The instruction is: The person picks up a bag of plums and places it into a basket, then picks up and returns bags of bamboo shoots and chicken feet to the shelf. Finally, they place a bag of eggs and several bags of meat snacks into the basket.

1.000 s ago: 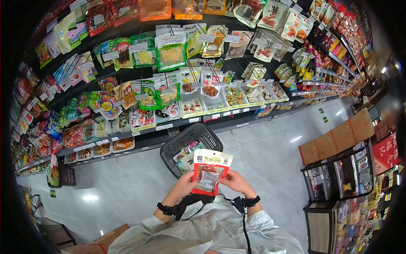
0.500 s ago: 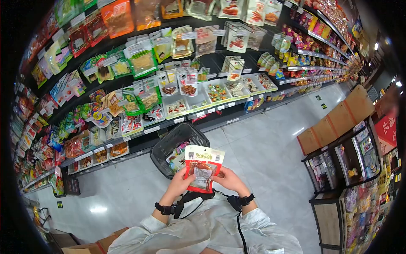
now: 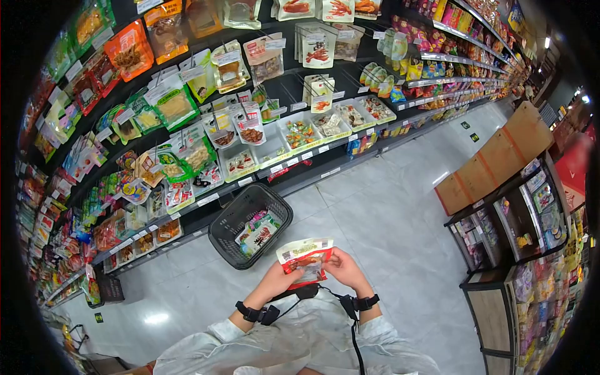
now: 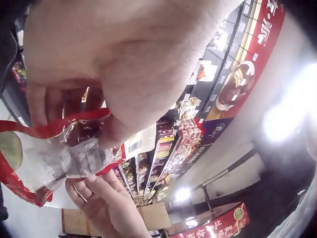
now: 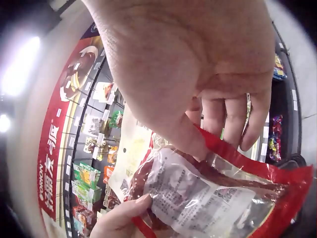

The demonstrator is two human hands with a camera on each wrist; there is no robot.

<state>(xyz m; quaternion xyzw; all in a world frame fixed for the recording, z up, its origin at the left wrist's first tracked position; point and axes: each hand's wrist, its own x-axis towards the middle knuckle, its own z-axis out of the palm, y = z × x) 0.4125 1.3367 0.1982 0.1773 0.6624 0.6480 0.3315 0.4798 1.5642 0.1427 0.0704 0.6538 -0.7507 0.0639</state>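
Note:
Both hands hold one snack packet [image 3: 306,249], white at the top, red-edged, with a see-through front, close to the person's body. My left hand [image 3: 281,281] grips its left side, the thumb across the front. On the other side my right hand [image 3: 345,270] pinches the packet's edge. The right wrist view shows dark reddish-brown food in the packet [image 5: 198,193] and a white printed label behind the clear film, with the left thumb pressed at one edge. A black shopping basket [image 3: 219,236] stands on the floor just beyond the hands, several packets [image 3: 259,231] inside.
Long shelves [image 3: 269,174] of hanging and boxed snacks run across the far side. Another dark basket [image 3: 111,289] sits by the shelf at left. To the right stand a large cardboard sheet [image 3: 494,162] and a display rack [image 3: 519,231]. Pale tiles form the floor [image 3: 387,219].
The head view has turned right, so shelves and basket shift left. The packet has tipped flatter, and the left hand has moved slightly up its front. Both hands keep hold of it.

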